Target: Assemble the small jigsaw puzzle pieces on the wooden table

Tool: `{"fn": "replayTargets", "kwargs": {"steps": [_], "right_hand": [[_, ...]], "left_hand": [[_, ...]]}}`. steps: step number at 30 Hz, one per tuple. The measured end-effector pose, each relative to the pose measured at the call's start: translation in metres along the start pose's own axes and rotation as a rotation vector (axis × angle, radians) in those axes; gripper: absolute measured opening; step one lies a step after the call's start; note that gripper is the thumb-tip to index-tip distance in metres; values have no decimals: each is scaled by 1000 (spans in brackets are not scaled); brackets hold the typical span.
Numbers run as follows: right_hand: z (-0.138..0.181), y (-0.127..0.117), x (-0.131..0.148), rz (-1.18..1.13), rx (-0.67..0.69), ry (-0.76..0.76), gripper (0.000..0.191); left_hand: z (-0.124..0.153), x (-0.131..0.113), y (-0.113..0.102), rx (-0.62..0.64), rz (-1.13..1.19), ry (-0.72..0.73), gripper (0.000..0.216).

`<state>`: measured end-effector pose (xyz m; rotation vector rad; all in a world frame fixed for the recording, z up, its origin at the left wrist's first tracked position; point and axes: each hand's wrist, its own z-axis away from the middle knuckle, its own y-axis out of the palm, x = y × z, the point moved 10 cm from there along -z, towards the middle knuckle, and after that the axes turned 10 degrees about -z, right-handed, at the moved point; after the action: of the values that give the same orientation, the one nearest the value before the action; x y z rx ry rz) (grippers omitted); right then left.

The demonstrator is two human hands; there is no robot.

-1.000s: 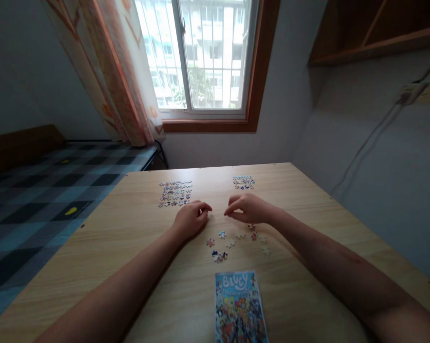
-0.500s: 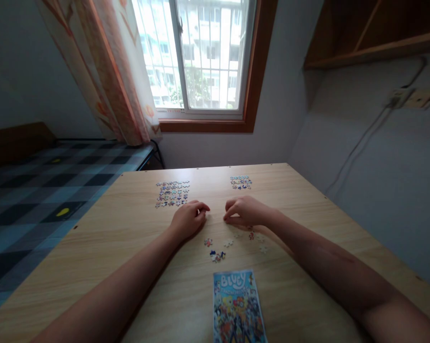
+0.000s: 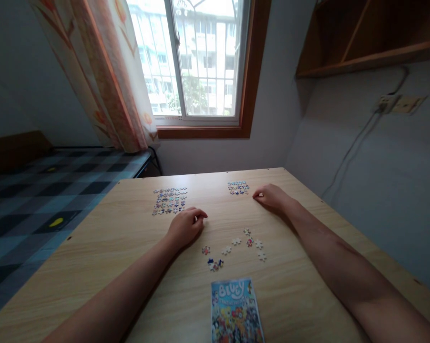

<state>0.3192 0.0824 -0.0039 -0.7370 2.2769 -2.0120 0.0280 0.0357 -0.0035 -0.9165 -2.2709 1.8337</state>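
Right hand curled, grip contents unclear, beside small puzzle cluster; loose pieces nearby

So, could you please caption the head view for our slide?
Right hand beside the small puzzle-piece cluster; left hand resting on the wooden table.

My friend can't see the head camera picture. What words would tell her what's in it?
Two bare arms reach over a wooden table: the right hand beside a small patch of puzzle pieces, the left hand curled near a bigger patch. Loose pieces and a picture card lie nearer.
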Motion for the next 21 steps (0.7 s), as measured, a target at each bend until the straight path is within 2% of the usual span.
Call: {"fn": "replayTargets", "kwargs": {"steps": [4, 13, 21], "right_hand": [[-2, 2, -15, 32, -72, 61, 20], [2, -6, -19, 17, -260, 58, 30], [-7, 12, -20, -17, -255, -58, 28]], "left_hand": [[0, -1, -1, 8, 0, -1, 28], [0, -1, -1, 4, 1, -2, 27], [0, 0, 0, -3, 1, 13, 27]]}}
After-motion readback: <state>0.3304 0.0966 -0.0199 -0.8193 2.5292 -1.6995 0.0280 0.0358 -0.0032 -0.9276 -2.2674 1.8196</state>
